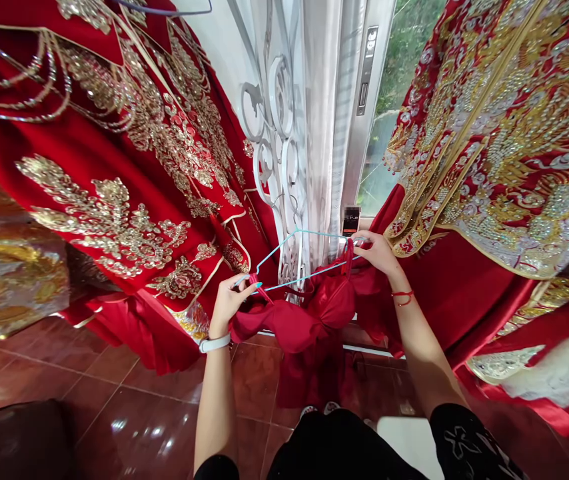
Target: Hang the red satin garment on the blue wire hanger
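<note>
here, red garment (292, 327), between and below both hands (230, 300)

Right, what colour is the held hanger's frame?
The hanger's frame is light blue, best seen in head view.

Fingers (248, 291) of left hand (228, 300), right hand (378, 253) holding straps (263, 291) of red garment (297, 327) near ends of blue hanger (277, 248).

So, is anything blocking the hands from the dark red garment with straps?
No, nothing visible stands between them: the left hand and right hand are each at a strap of the dark red garment, near opposite ends of the blue hanger.
</note>
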Action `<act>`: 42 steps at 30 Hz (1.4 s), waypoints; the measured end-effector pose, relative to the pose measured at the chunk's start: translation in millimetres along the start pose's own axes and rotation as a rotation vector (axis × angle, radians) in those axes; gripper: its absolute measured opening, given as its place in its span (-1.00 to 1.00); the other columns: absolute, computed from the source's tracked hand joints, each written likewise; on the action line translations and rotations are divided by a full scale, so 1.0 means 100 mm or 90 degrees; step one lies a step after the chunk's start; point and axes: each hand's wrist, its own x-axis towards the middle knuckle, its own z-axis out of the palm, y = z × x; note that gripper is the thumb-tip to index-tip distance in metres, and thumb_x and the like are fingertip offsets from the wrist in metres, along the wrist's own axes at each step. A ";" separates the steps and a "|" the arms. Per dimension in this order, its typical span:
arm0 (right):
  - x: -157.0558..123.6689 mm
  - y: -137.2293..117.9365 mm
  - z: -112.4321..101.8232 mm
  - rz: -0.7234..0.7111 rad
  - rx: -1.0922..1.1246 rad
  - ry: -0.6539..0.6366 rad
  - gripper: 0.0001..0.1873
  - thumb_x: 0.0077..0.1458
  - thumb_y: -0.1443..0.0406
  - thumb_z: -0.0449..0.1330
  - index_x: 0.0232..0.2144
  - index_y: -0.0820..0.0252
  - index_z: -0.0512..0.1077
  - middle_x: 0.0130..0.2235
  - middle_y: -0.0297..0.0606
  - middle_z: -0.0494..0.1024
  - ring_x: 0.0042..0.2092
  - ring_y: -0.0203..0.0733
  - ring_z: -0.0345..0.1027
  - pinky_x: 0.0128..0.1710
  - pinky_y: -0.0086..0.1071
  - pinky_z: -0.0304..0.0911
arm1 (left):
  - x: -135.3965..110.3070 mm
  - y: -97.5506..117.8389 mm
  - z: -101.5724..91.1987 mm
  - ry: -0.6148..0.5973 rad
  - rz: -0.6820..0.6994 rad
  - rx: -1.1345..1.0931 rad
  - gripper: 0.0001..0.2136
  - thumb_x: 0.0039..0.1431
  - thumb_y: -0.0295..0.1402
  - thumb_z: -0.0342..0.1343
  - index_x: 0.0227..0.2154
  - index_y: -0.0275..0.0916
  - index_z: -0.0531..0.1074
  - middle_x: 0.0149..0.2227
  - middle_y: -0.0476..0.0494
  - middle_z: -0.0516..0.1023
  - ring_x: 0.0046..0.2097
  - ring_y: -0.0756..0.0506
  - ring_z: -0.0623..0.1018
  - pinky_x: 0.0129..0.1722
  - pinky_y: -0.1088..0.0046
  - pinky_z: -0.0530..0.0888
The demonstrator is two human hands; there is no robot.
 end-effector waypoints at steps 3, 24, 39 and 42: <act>-0.03 -0.04 -0.05 -0.021 0.012 -0.030 -0.65 -0.07 0.25 0.26 -0.16 0.11 0.55 -0.21 -0.28 0.64 -0.22 -0.13 0.47 -0.13 -0.28 0.38 | 0.00 0.00 0.00 0.002 -0.006 0.000 -0.47 -0.02 -0.06 0.33 -0.66 -0.17 0.05 -0.61 0.11 0.08 -0.51 0.04 0.12 -0.50 0.47 0.20; -0.04 0.05 -0.02 -0.024 -0.013 -0.024 -0.70 -0.03 0.18 0.33 -0.20 0.11 0.61 -0.12 -0.20 0.66 -0.14 -0.05 0.49 -0.04 -0.21 0.38 | 0.05 -0.12 0.01 0.031 -0.021 -0.024 -0.71 -0.05 -0.15 0.36 -0.47 -0.22 0.41 -0.60 0.14 0.18 -0.52 0.03 0.21 -0.44 0.48 0.31; -0.63 -0.37 0.90 -0.246 -0.289 0.053 -0.46 0.20 0.39 0.09 0.21 -0.06 0.38 0.21 -0.18 0.45 0.31 0.06 0.18 0.38 0.19 -0.13 | -0.68 -0.69 0.02 0.164 -0.186 -0.099 -0.37 0.02 0.09 0.26 0.04 -0.26 0.49 0.08 -0.32 0.59 0.12 -0.30 0.55 0.19 0.07 0.44; -0.76 -0.45 1.22 -0.240 -0.319 -0.145 -0.42 0.28 0.34 0.06 0.30 -0.13 0.27 0.24 -0.21 0.42 0.34 0.05 0.13 0.39 0.27 -0.26 | -0.63 -0.64 0.01 0.176 -0.159 -0.078 -0.42 0.01 0.07 0.27 -0.04 -0.28 0.53 0.01 -0.29 0.62 0.05 -0.27 0.58 0.15 0.12 0.45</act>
